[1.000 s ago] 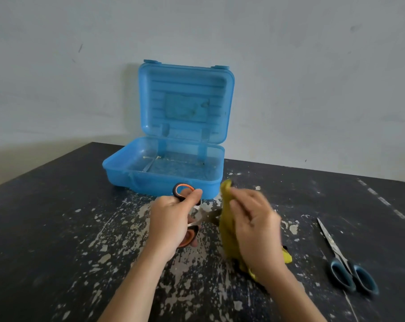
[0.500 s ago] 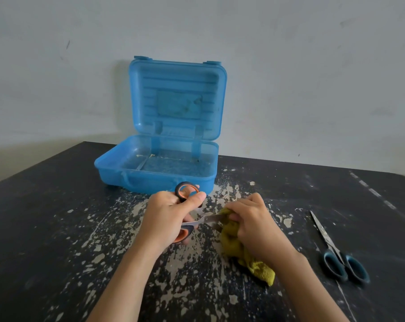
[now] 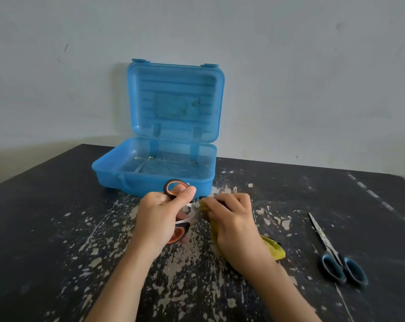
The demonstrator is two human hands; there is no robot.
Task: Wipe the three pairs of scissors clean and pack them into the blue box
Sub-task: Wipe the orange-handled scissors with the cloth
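Observation:
My left hand [image 3: 160, 217] grips the orange-and-black scissors [image 3: 173, 185] by the handles, one loop sticking up above my thumb. My right hand [image 3: 231, 219] holds a yellow-green cloth [image 3: 274, 248] bunched round the blades, which are mostly hidden. Both hands are just in front of the blue box [image 3: 150, 180], which stands open with its lid upright against the wall. A second pair of scissors with blue-black handles [image 3: 336, 259] lies shut on the table to the right. A third pair is not in view.
The black table [image 3: 46, 217] is worn, with pale chipped patches in the middle. Inside the box's tray only a thin strip and some specks show. A grey wall rises close behind the box.
My right hand has slid the cloth along the blades towards the handles, closing up to my left hand. The view shifted slightly.

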